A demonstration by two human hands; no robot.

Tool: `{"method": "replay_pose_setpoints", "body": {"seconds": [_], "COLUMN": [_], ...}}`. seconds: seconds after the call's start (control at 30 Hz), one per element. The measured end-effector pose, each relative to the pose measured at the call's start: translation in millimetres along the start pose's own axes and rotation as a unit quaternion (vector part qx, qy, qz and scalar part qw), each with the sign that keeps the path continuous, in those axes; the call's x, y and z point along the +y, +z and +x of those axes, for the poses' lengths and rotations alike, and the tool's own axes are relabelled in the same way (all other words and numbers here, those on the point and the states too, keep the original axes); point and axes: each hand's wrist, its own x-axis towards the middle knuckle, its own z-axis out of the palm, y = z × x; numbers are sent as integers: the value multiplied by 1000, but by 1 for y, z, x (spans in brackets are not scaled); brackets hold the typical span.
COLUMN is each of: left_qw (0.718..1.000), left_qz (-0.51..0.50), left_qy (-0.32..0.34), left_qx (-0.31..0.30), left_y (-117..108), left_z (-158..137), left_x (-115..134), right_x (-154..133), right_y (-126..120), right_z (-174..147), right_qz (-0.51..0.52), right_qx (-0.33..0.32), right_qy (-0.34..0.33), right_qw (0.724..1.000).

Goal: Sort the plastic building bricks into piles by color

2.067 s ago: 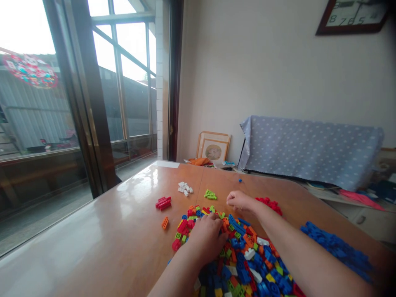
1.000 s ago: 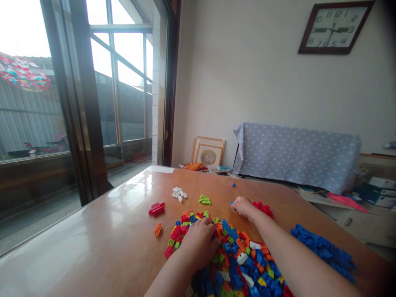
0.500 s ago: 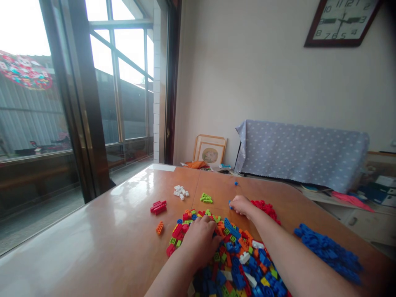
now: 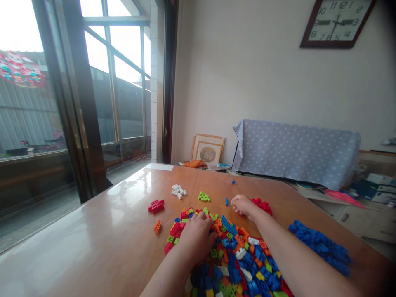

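Note:
My left hand (image 4: 198, 233) lies palm down over the pile of mixed plastic building bricks (image 4: 238, 264), fingers apart, resting on the bricks at its far left part. Beyond the pile, my right hand (image 4: 242, 205) is just above the table with its fingers curled in; nothing shows between them. A small blue brick (image 4: 226, 201) stands on the table just left of those fingertips, apart from them. Behind my right hand is a heap of red bricks (image 4: 262, 206), partly hidden by the hand and wrist.
On the wooden table (image 4: 108, 231) sit separate groups: white bricks (image 4: 178, 191), lime green bricks (image 4: 203, 196), dark red bricks (image 4: 156, 206), an orange brick (image 4: 157, 226), and a large blue heap (image 4: 320, 245) at right. A tiny blue piece (image 4: 233, 182) lies near the far edge.
My right hand has let go of the small blue brick, which now stands on the table, and has drawn slightly away to the right. My left hand stays on the pile.

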Motion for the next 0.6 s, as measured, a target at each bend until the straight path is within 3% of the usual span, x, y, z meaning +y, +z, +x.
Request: {"method": "replay_pose_setpoints", "body": {"seconds": [0.3,0.6], "left_qw": [999,999], "left_qz": [27,34], "left_qy": [-17,-13], "left_qx": [17,9], "left_y": [0,1], "left_z": [-1,0], "left_x": [-2,1], "right_x": [-1,5], "right_y": [-11,-3], "right_z": [-50,-93], "right_qz": [-3,-70], "right_qx": [-42,-93], "right_qy": [-64,-126], "right_qw": [997,985]}}
